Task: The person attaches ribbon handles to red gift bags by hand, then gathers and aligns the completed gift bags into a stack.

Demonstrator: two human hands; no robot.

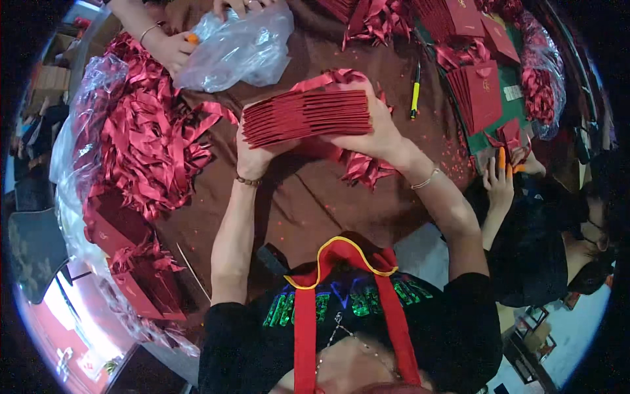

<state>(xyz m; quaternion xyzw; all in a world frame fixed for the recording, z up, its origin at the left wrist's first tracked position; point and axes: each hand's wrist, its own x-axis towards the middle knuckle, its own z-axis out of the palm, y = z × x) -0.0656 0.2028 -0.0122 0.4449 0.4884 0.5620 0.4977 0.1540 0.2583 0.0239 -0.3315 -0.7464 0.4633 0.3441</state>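
A thick stack of flat dark red paper bags [306,117] is held up over the table, its many folded edges facing me. My left hand [253,152] grips the left end, and my right hand [379,126] is closed round the right end; some fingers of both are hidden behind the stack. A red satin ribbon [321,80] loops along the far side of the stack. More red ribbon ends [361,169] hang or lie just below it, near my right wrist; I cannot tell whether they belong to the stack.
Loose red ribbons [147,138] heap at the left, above more red bags [147,289]. Across the table, a person's hand [172,51] touches a clear plastic bag [243,56]. A yellow pen-like tool [415,92] lies right of centre. Further right are bag stacks [482,98] and a co-worker's hand [500,187].
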